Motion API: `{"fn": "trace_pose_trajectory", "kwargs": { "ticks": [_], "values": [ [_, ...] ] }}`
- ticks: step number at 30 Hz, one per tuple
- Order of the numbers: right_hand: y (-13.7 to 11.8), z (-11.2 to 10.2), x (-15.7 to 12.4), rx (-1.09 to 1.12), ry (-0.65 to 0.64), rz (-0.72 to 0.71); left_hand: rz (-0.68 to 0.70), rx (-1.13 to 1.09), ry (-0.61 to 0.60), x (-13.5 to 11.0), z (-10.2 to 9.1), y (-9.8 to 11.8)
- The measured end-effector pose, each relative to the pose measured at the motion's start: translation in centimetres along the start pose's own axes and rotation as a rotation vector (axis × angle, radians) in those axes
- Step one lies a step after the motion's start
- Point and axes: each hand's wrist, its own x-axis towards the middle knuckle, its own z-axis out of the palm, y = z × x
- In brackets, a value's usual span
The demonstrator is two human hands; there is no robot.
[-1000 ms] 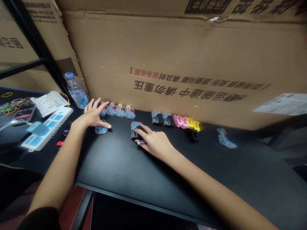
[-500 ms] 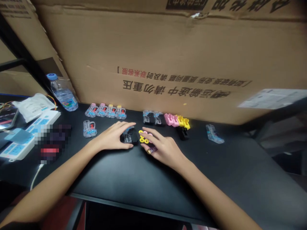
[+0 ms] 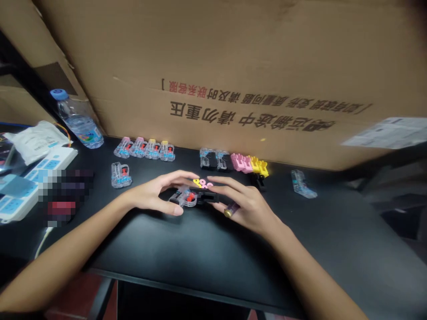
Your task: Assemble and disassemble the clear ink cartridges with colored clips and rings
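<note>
Between both hands is a clear toy pistol (image 3: 190, 198) with a red trigger piece and a black front part, turned sideways just above the table. My left hand (image 3: 150, 193) is closed around its clear grip end, thumb in front and fingers behind. The fingers of my right hand (image 3: 248, 204) are closed on the black front end. A small purple cylinder with a gold-coloured end (image 3: 231, 210) is tucked against my right fingers. Just behind the pistol lie small yellow and pink rings (image 3: 203, 182), partly hidden by the fingertips.
Several clear toy pistols (image 3: 152, 149) line the back left, with another (image 3: 120, 175) in front. Pink parts (image 3: 242, 162), yellow parts (image 3: 258, 166) and a clear body (image 3: 303, 184) lie rightward. A water bottle (image 3: 82, 122), power strip (image 3: 36, 182) and cardboard wall (image 3: 233, 58) border the table.
The toy pistol has been picked up and turned, so its red trigger piece now shows. My right hand has moved from beside the rings onto the black front part. The view has shifted slightly.
</note>
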Motion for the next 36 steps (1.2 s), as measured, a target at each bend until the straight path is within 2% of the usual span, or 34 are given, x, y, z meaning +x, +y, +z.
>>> {"fn": "trace_pose_trajectory", "kwargs": {
  "ticks": [4, 8, 10, 13, 15, 18, 20, 22, 24, 26, 29, 34, 36],
  "values": [
    [-0.2, 0.5, 0.1, 0.111, 0.030, 0.021, 0.032, 0.035, 0.015, 0.2, 0.4, 0.3],
    [-0.6, 1.3, -0.1, 0.176, 0.031, 0.065, 0.112, 0.210, 0.217, 0.6, 1.7, 0.1],
    [-0.8, 1.3, 0.0, 0.206, -0.003, 0.089, 0.133, 0.273, 0.276, 0.8, 2.2, -0.2],
    [-1.1, 0.9, 0.2, 0.252, -0.002, 0.110, 0.157, 0.331, 0.261, 0.7, 2.3, -0.6],
    [-1.3, 0.5, 0.4, 0.247, 0.093, 0.168, 0.161, 0.378, 0.235, 0.6, 2.3, -0.9],
    [-1.4, 0.4, 0.4, 0.218, 0.318, 0.307, 0.157, 0.429, 0.198, 0.6, 2.3, -1.3],
    [-1.5, 0.7, 0.2, 0.321, 0.422, 0.378, 0.151, 0.439, 0.187, 0.7, 2.4, -1.5],
    [-1.5, 1.2, 0.0, 0.524, 0.467, 0.421, 0.144, 0.440, 0.179, 0.7, 2.4, -1.6],
    [-1.7, 1.6, -0.3, 0.714, 0.435, 0.479, 0.142, 0.436, 0.177, 0.7, 2.4, -1.8],
    [-2.1, 1.7, -0.5, 0.804, 0.355, 0.573, 0.139, 0.432, 0.176, 0.7, 2.3, -1.9],
    [-2.8, 1.7, -0.2, 0.812, 0.266, 0.695, 0.141, 0.432, 0.179, 0.6, 2.3, -2.0],
    [-3.8, 2.5, 0.5, 0.815, 0.168, 0.731, 0.134, 0.445, 0.180, 0.5, 2.3, -2.0],
    [-3.9, 2.9, 0.6, 0.833, 0.166, 0.743, 0.120, 0.441, 0.178, 0.5, 2.3, -2.0]
  ]
}}
